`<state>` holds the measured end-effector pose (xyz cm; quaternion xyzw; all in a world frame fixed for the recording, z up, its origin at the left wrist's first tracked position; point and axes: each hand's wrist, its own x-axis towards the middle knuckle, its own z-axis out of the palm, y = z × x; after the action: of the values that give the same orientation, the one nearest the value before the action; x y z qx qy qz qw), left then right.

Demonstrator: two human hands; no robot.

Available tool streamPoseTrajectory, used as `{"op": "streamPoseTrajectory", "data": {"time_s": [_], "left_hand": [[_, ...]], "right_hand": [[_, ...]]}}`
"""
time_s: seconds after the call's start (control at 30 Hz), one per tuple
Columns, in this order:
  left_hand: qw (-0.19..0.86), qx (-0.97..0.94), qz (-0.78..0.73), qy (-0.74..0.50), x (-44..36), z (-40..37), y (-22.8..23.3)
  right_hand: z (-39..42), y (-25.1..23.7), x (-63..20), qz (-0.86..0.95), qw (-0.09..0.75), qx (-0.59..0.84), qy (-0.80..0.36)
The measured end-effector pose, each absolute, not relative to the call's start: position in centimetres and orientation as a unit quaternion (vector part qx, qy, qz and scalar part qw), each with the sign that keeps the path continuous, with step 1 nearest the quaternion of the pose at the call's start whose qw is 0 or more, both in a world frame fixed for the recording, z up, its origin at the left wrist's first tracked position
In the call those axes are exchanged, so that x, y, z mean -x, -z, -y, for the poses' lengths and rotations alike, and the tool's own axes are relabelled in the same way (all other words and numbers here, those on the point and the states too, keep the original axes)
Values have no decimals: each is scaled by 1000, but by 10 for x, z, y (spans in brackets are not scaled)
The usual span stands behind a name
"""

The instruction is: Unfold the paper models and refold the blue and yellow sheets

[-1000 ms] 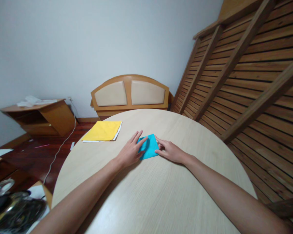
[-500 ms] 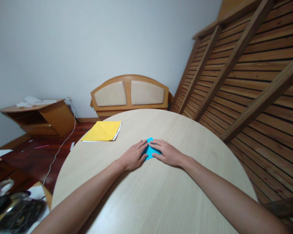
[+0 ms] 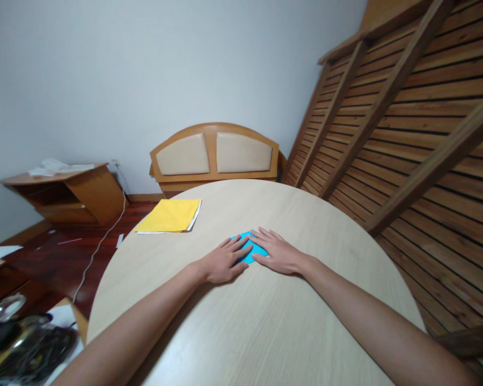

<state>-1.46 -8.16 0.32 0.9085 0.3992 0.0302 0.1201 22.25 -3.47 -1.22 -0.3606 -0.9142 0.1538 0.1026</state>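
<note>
A small piece of blue paper (image 3: 258, 249) lies on the round pale wood table (image 3: 265, 321), partly covered by both hands. My left hand (image 3: 225, 260) rests flat over its left part, fingers spread. On its right edge lies my right hand (image 3: 279, 252), fingers stretched out and thumb apart. Neither hand grips the paper. Whether the paper is folded I cannot tell, since the hands hide its sides.
Yellow paper (image 3: 171, 214) with white sheets under it lies at the table's left. Beyond the table stands a headboard (image 3: 212, 155). Wooden slats (image 3: 410, 134) lean on the right. A low cabinet (image 3: 92, 193) and a box of cables (image 3: 36, 348) are at left.
My left hand has spread its fingers and slid slightly right across the blue paper. The right hand's fingers have opened a little. More of the paper's left top edge shows.
</note>
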Motion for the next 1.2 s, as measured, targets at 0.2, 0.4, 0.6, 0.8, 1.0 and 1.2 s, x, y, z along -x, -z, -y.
{"op": "streamPoseTrajectory", "data": {"time_s": [0.2, 0.4, 0.6, 0.8, 1.0, 1.2], "left_hand": [[99, -919, -376, -65, 13, 87, -4], [78, -927, -350, -105, 9, 88, -4], [47, -923, -369, -101, 10, 84, 0], [17, -922, -371, -112, 9, 82, -3], [14, -923, -361, -130, 7, 82, -6], [24, -919, -365, -147, 10, 81, -4]], "right_hand": [[37, 10, -218, 905, 85, 392, -142], [34, 11, -222, 906, 93, 381, -157], [31, 6, -234, 921, 94, 342, -159], [27, 7, -239, 928, 116, 318, -158], [27, 5, -240, 931, 123, 302, -166], [32, -3, -239, 930, 110, 314, -158]]}}
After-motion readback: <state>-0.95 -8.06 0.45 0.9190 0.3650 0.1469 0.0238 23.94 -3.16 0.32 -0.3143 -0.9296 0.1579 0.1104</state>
